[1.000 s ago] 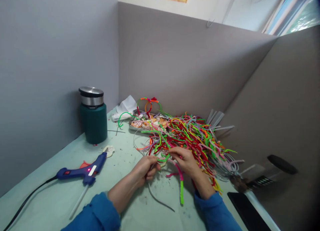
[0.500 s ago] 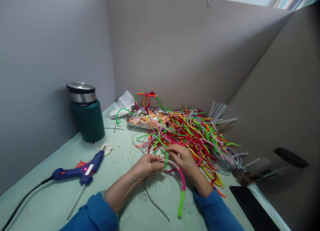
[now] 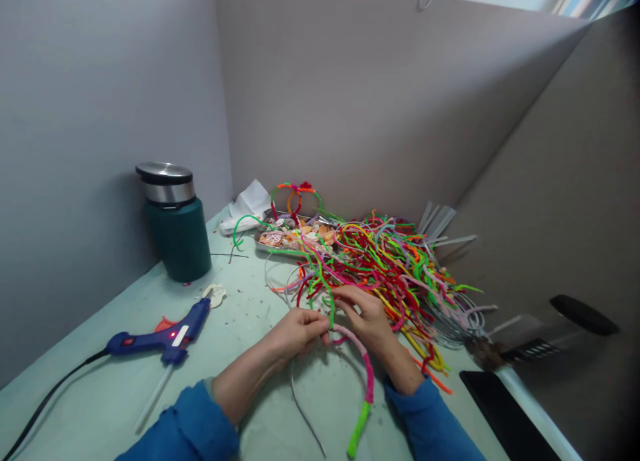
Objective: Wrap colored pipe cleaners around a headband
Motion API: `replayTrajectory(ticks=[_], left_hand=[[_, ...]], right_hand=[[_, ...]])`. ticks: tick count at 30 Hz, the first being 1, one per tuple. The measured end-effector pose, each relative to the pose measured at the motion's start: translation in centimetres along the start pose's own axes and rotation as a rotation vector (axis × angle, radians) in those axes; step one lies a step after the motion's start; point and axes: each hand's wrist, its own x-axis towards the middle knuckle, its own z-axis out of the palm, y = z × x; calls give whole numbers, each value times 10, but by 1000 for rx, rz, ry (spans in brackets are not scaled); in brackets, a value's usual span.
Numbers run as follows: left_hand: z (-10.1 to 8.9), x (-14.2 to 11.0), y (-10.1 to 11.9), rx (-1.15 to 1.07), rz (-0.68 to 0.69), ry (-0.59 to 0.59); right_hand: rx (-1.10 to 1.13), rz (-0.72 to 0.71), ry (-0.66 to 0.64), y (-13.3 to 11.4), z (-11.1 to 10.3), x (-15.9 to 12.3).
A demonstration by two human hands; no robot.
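Note:
My left hand [image 3: 300, 331] is closed in a pinch on a curved wire wrapped in pipe cleaner, in light pink, magenta [image 3: 369, 378] and bright green [image 3: 359, 431] sections. The wrapped end curves down to the right, while a bare grey wire [image 3: 306, 413] hangs below the left hand. A green pipe cleaner [image 3: 331, 309] stands up from the pinch point. My right hand [image 3: 367, 318] has its thumb and index finger bent around that green strand, apparently pinching it; the exact contact is partly hidden.
A heap of colourful pipe cleaners [image 3: 380, 261] lies behind the hands, beside a metal tray [image 3: 280, 251] of small pieces. At left are a blue glue gun [image 3: 170, 341] with a lit red light and a dark green flask [image 3: 177, 238]. A black flat object [image 3: 505, 414] lies at right.
The view has tilted down and shifted. The green strand went from lying across between the hands to standing upright at the left fingertips. The wrapped wire has swung lower.

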Motion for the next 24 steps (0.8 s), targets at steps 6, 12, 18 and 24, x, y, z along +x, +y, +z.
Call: replayTrajectory(ticks=[6,12,18,24], left_hand=[[-1,2,-1,-84,57,63],[-2,5,-3,-26,104,175],[-1,4,3,2,167,271],[-3,4,-1,-138,140,168]], right_hand=[[377,450,-62,-7,1,1],[746,690,-244,-12,9,-1],[908,688,-312,-9,14,-2],[839,483,-393,-10,28,-6]])
